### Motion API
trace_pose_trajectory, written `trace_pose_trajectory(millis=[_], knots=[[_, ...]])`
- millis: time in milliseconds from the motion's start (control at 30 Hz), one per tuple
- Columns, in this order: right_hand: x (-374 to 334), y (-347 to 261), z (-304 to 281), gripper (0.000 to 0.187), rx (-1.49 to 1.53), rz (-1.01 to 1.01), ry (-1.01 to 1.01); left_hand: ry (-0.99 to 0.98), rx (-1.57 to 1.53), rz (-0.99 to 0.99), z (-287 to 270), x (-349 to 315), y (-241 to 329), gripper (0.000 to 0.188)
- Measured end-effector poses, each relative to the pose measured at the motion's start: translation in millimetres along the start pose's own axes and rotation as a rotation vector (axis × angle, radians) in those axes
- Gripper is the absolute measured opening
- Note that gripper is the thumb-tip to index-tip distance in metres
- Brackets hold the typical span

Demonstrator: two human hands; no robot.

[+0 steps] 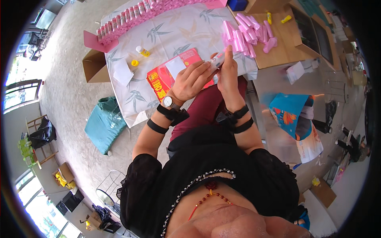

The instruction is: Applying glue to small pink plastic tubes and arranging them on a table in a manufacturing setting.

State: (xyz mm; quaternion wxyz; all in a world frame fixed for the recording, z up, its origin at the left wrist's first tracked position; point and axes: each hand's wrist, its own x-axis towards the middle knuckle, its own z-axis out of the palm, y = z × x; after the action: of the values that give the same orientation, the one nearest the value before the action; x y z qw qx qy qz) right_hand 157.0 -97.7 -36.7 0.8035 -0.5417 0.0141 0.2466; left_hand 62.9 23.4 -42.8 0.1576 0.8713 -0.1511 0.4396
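Observation:
Above the table's near edge, my left hand and my right hand close together round a small pink roll with a white label. My left fingers press along the label, while my right hand cups the roll from the other side with its thumb pointing up. Beneath the hands lies a flat red and pink printed package with white paper slips on it. To the left stand a glue bottle with yellow and white parts and a yellow cap. White paper sheets lie beside them.
Loose pink rolls are heaped at the right, reaching onto a wooden tabletop. Along the far edge, labelled rolls stand in rows in a pink box. A cardboard box adjoins the table's left side. Two yellow glue sticks lie far right.

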Motion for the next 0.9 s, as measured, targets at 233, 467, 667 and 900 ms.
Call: trace_pose_trajectory(millis=[233,467,667,900], knots=[[7.8,8.2,22.7,0.053,-0.041,0.125,-0.096,0.086,-0.031,-0.27,-6.5,-18.7,-14.5,0.041],[22.7,36.8,36.2,0.022,-0.121,-0.011,-0.246,0.038,-0.031,-0.376,-9.5,-24.5,-22.5,0.038],[42.3,51.9,27.6,0.036,0.042,0.316,-0.112,-0.066,-0.113,-0.447,-12.0,-19.1,-25.2,0.042],[54.0,69.9,17.9,0.056,0.189,0.547,-0.22,-0.183,-0.321,-0.503,-2.7,-8.5,-50.8,0.059]])
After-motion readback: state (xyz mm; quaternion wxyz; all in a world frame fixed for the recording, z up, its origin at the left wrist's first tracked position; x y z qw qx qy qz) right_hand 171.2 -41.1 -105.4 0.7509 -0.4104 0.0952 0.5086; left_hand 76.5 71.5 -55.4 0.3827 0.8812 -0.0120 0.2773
